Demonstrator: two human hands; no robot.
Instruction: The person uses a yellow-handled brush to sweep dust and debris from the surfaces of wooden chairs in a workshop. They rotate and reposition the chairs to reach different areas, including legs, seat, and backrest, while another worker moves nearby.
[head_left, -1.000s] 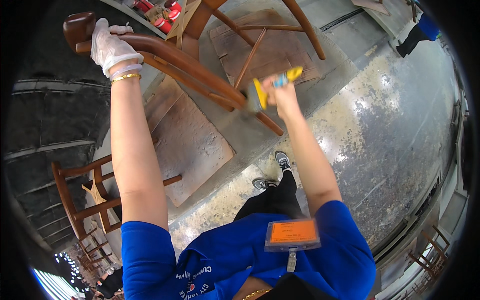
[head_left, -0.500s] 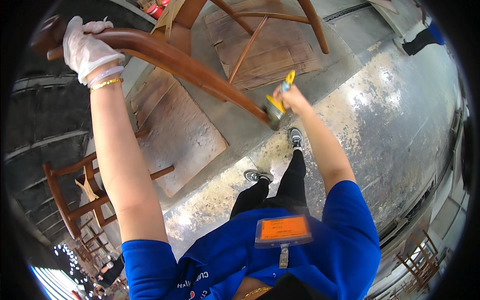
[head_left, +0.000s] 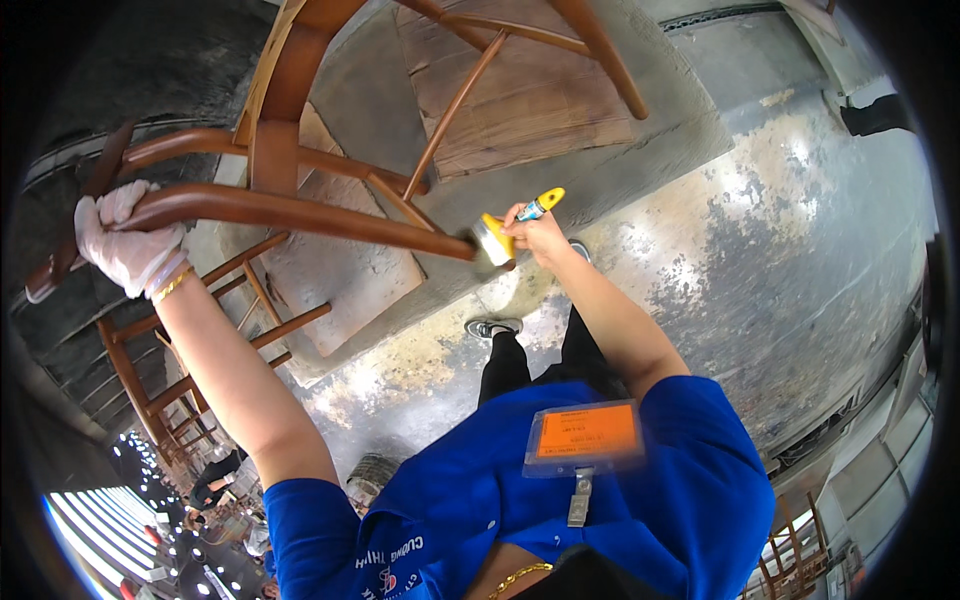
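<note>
Worn, blotchy concrete floor (head_left: 800, 270). Gloved left hand (head_left: 125, 245) is clamped round a smooth, curved rail of the brown wooden chair (head_left: 290, 205). Bare right hand (head_left: 540, 232) grips a yellow-handled brush (head_left: 505, 232), bristles touching the rail's end. Flat boards (head_left: 520, 90) lie beneath the chair.

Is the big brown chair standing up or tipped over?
Tipped. The chair has its legs sticking sideways; the left hand grips one.

chair (head_left: 300, 210): reddish-brown | brush handle (head_left: 541, 205): yellow | glove (head_left: 125, 245): white | shirt (head_left: 480, 490): blue | badge (head_left: 583, 433): orange
</note>
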